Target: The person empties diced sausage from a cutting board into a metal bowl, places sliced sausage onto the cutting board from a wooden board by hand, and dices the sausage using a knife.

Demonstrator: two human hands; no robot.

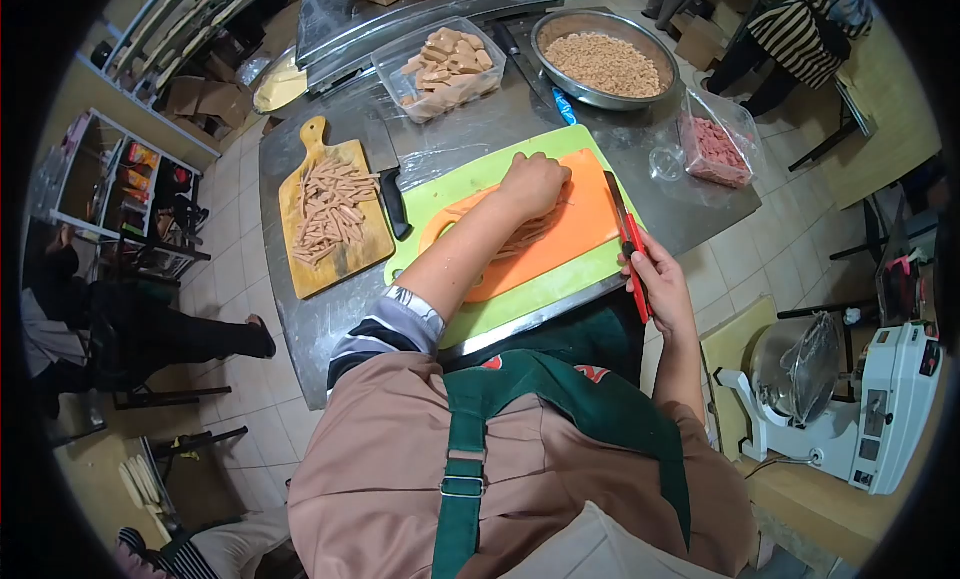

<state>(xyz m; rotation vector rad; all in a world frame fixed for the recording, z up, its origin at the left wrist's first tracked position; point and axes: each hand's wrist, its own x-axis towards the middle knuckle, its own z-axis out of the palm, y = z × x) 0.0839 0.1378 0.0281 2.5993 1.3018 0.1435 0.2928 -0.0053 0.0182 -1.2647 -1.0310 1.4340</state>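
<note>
My left hand (535,186) is curled, fingers down, over thin pinkish-brown sausage strips (525,241) on an orange cutting board (590,229). The fingertips are hidden beneath the hand. My right hand (660,279) grips a knife (634,259) by its red and black handle, with the narrow blade pointing away along the orange board's right edge. Beneath the orange board lies a larger green cutting board (440,194). To the left, a wooden paddle board (350,264) carries a heap of similar strips (330,204). A black-handled knife (394,199) rests between the boards.
At the table's (690,214) back stand a clear tub (425,107) of tan chunks and a steel bowl (560,87) of small beige pieces. A bagged container (720,154) of pink meat sits right. A mixer (870,409) stands lower right. Other people are around.
</note>
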